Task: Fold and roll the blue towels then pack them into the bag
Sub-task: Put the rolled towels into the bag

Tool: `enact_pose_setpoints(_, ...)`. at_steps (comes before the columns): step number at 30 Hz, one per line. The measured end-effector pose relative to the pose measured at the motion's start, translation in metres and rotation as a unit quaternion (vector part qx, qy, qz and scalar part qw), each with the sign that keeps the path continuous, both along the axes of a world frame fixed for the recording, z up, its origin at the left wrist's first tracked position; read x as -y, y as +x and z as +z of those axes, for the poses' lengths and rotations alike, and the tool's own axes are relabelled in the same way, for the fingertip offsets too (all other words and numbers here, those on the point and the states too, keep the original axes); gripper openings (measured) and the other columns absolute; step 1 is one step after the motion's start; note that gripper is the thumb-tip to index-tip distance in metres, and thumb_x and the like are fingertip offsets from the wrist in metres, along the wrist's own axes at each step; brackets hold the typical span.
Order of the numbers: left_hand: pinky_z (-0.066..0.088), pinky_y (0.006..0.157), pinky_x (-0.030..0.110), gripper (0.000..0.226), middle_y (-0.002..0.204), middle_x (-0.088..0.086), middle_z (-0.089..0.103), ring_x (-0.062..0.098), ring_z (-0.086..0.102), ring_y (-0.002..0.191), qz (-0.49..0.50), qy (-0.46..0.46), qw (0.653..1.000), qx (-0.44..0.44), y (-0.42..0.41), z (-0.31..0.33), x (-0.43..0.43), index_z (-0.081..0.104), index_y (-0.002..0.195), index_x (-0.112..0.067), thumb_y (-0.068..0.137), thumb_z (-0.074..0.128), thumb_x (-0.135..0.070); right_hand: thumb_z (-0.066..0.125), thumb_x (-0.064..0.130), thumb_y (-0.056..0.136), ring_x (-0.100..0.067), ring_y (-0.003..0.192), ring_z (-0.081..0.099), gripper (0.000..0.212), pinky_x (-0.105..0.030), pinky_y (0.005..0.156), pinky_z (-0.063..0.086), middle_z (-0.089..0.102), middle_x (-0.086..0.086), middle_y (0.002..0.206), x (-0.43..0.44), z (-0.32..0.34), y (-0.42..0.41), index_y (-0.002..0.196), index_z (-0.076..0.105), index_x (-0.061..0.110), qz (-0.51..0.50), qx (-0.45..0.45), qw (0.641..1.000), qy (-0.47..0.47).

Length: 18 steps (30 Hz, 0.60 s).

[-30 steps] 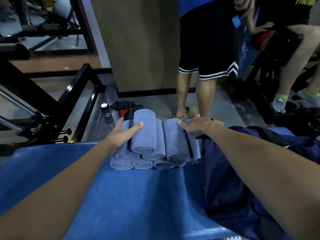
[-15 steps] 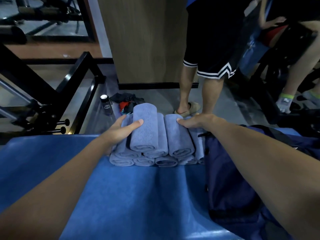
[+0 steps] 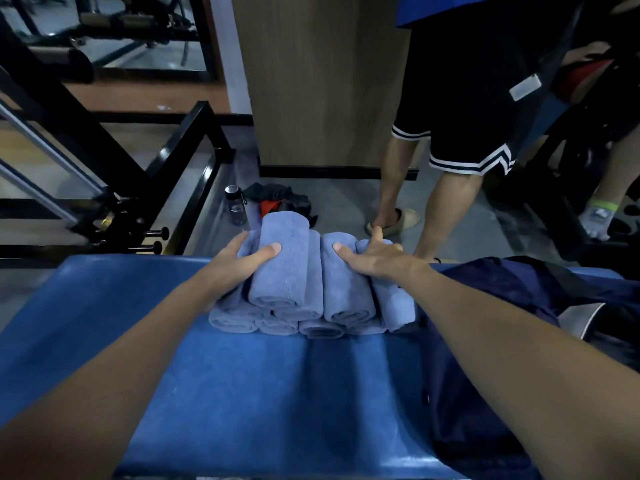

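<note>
Head view: rolled towels [image 3: 304,292] sit stacked in tiers at the far edge of the blue counter [image 3: 242,393], just beside the dark bag [image 3: 485,341]. The left grip [image 3: 242,261] clasps the stack's left side, thumb on the top roll. The right grip [image 3: 377,259] lies flat, fingers spread, pressing the right rolls and grasping nothing. Risk: if the pile is lifted as 1 load, the unsupported middle rolls could slip, unroll or fall over the far edge.
</note>
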State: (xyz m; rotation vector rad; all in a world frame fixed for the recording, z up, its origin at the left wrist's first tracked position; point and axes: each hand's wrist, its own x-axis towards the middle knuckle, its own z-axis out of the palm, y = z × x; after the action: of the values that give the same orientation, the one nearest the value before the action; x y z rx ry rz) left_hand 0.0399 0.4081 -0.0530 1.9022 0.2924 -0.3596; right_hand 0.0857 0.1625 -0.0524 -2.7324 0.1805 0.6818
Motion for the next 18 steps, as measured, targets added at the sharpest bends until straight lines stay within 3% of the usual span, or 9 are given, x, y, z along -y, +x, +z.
enact_pose_setpoints(4,0.046,0.064,0.024,0.049,0.121,-0.018,0.063,0.001,0.063,0.098,-0.012,0.014,1.0,-0.011,-0.009,0.002,-0.017,0.049,0.131,-0.05,0.085,0.062,-0.064,0.023,0.087,0.079,-0.04,0.144,0.012,0.102,-0.044,0.113,0.027,-0.008,0.006,0.163,-0.019,-0.006,-0.004,0.157,0.004,0.024,0.009,0.0,1.0,-0.006)
enact_pose_setpoints(9,0.041,0.057,0.021,0.025,0.103,-0.028,0.055,-0.006,0.056,0.082,-0.023,0.04,0.999,-0.01,-0.023,0.011,-0.038,0.045,0.117,-0.054,0.094,0.055,-0.056,0.024,0.084,0.083,-0.038,0.144,0.017,0.104,-0.044,0.112,0.031,0.01,-0.007,0.162,-0.045,-0.006,-0.015,0.155,-0.005,0.014,-0.011,-0.003,1.0,-0.016)
enact_pose_setpoints(11,0.04,0.054,0.018,0.018,0.098,-0.029,0.053,-0.007,0.054,0.077,-0.022,0.046,0.999,-0.015,-0.03,0.015,-0.048,0.042,0.109,-0.055,0.096,0.054,-0.053,0.023,0.084,0.083,-0.038,0.144,0.021,0.106,-0.042,0.11,0.033,0.01,-0.007,0.162,-0.057,-0.006,-0.017,0.154,-0.008,0.012,-0.007,-0.004,1.0,-0.017)
enact_pose_setpoints(13,0.045,0.06,0.018,0.019,0.106,-0.026,0.058,-0.006,0.059,0.083,-0.016,0.036,0.999,-0.016,-0.033,0.013,-0.059,0.046,0.11,-0.054,0.094,0.056,-0.055,0.024,0.081,0.086,-0.038,0.144,0.021,0.102,-0.041,0.11,0.032,0.004,-0.006,0.163,-0.064,-0.005,-0.02,0.154,-0.008,0.013,0.001,-0.007,1.0,-0.004)
enact_pose_setpoints(16,0.054,0.082,0.028,0.048,0.124,-0.017,0.063,0.003,0.067,0.102,-0.025,0.025,0.999,0.001,-0.035,0.005,-0.071,0.05,0.128,-0.052,0.084,0.061,-0.067,0.032,0.083,0.082,-0.037,0.145,0.02,0.105,-0.041,0.107,0.031,0.005,-0.011,0.162,-0.059,-0.006,-0.028,0.154,-0.013,0.021,-0.04,-0.001,0.998,0.055)
enact_pose_setpoints(18,0.055,0.089,0.032,0.055,0.126,-0.016,0.062,0.006,0.066,0.106,-0.029,0.026,0.999,0.01,-0.035,0.001,-0.073,0.046,0.131,-0.055,0.081,0.062,-0.071,0.04,0.086,0.074,-0.036,0.146,0.019,0.11,-0.044,0.11,0.03,0.006,-0.012,0.162,-0.052,-0.013,-0.036,0.153,-0.014,0.031,-0.068,0.014,0.991,0.114)
